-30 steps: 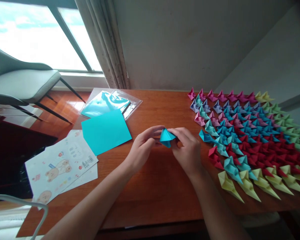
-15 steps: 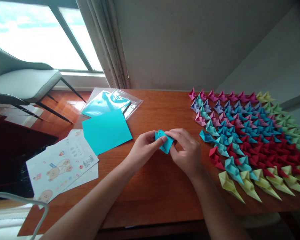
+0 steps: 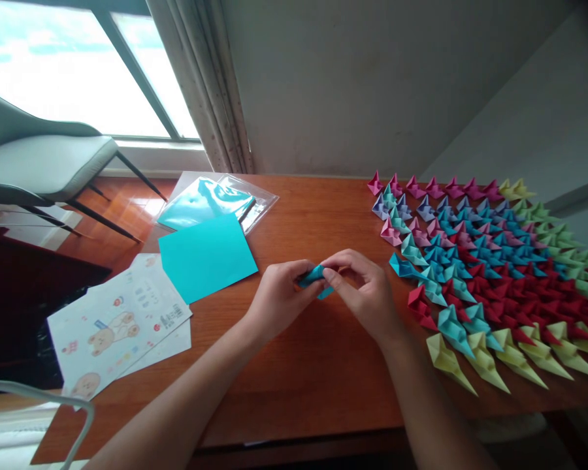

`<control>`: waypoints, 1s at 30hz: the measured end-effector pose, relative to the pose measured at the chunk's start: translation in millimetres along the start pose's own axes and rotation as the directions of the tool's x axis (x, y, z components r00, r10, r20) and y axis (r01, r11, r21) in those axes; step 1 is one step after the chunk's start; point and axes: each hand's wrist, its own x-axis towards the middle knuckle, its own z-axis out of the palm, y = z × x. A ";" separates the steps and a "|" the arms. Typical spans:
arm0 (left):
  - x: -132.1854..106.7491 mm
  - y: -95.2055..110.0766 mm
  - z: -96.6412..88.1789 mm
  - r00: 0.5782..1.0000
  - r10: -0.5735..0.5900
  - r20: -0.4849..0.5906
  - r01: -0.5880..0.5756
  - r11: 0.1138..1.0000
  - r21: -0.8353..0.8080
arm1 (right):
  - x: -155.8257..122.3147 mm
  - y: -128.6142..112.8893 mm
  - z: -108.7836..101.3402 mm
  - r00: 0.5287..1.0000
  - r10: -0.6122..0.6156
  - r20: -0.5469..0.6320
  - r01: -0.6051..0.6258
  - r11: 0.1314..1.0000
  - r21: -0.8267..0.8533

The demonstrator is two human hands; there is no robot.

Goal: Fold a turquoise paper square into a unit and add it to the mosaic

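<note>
A small folded piece of turquoise paper (image 3: 311, 275) is pinched between both hands above the middle of the table. My left hand (image 3: 284, 287) closes on its left end, thumb in front and fingers behind. At its right end, my right hand (image 3: 360, 284) grips with thumb and forefinger. Much of the folded paper is covered by my fingers; a flap of it shows below them. Left of my hands lies a stack of flat turquoise paper (image 3: 210, 258).
Many folded paper boats (image 3: 490, 287) in several colours stand in rows on the table's right side. At the back left are clear plastic packets (image 3: 206, 201) of turquoise paper. White sheets with bear drawings (image 3: 120, 326) overhang the left edge. A grey chair (image 3: 49, 156) stands beyond.
My right thumb has come up onto the front of the folded paper. The paper has tilted, so its broad diamond face no longer shows.
</note>
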 end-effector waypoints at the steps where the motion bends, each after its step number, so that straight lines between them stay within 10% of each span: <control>1: 0.0 0.8 -0.6 1.000 0.018 -0.013 -0.017 0.999 0.051 | 0.1 0.4 -0.3 1.000 0.005 -0.007 -0.005 1.000 0.001; 30: 2.7 0.4 -9.6 0.999 -0.039 -0.032 0.028 0.951 -0.307 | 2.5 1.3 -0.9 1.000 0.015 0.005 -0.015 0.997 -0.070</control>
